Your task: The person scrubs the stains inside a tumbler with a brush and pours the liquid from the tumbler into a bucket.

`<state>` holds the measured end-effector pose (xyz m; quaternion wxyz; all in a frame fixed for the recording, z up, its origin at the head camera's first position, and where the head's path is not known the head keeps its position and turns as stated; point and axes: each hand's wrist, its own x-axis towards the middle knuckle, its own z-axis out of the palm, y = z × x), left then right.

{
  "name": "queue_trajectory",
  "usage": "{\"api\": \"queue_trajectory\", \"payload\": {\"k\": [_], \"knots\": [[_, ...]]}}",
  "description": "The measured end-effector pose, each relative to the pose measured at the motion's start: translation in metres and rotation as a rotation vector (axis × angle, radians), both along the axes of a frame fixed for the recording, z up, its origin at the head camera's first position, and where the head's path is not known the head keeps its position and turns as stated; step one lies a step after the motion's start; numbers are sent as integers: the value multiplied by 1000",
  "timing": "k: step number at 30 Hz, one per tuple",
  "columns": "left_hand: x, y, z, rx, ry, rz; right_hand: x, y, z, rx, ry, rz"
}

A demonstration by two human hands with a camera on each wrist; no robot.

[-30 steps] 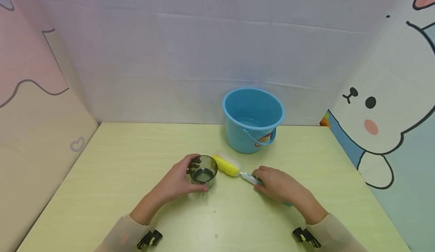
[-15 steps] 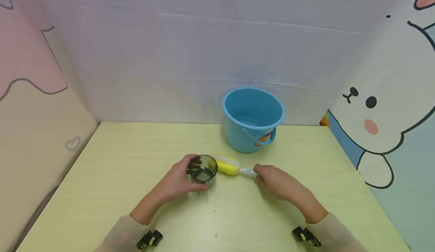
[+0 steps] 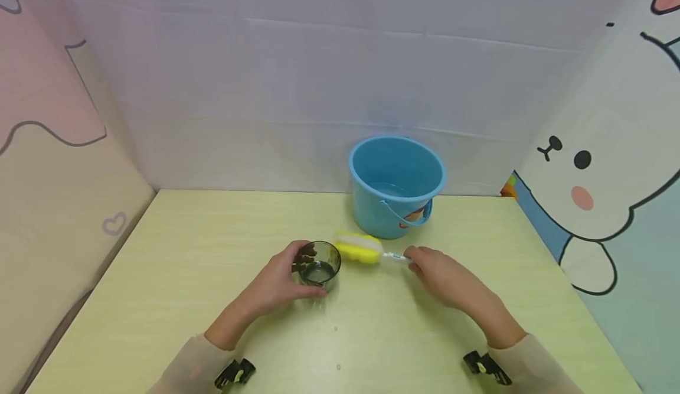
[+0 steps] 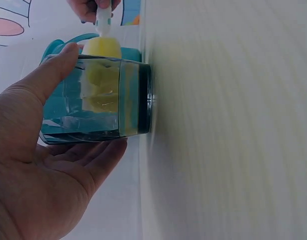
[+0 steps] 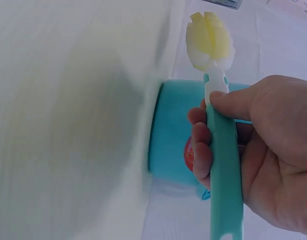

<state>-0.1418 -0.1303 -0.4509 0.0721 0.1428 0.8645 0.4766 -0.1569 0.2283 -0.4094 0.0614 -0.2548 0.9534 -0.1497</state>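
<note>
A dark, see-through glass cup stands upright on the table, and my left hand grips it from the left with the thumb along its near side. In the left wrist view the faceted glass cup has its base at the tabletop. My right hand holds a sponge bottle brush by its teal handle, thumb and fingers wrapped round it. The brush's yellow and white sponge head points left, just to the right of the cup and raised over the table.
A blue bucket with a lowered handle stands at the back of the table, behind the brush. White cloth hangs behind the table, and printed panels flank both sides.
My right hand has lifted the sponge brush off the table and moved it slightly away and right, levelling it. My left hand keeps its grip on the cup in the same spot.
</note>
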Motion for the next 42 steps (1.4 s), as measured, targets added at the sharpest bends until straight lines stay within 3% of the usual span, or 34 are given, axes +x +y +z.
{"api": "queue_trajectory", "payload": {"k": [18,33,42], "knots": [[2,3,1,20,4,-15,7,14,45,-5,119,11],[1,12,1,5,0,-19,8,8,78,72,349,162],[1,20,3,31,-3,-39,7,-2,93,193,451,210]]}}
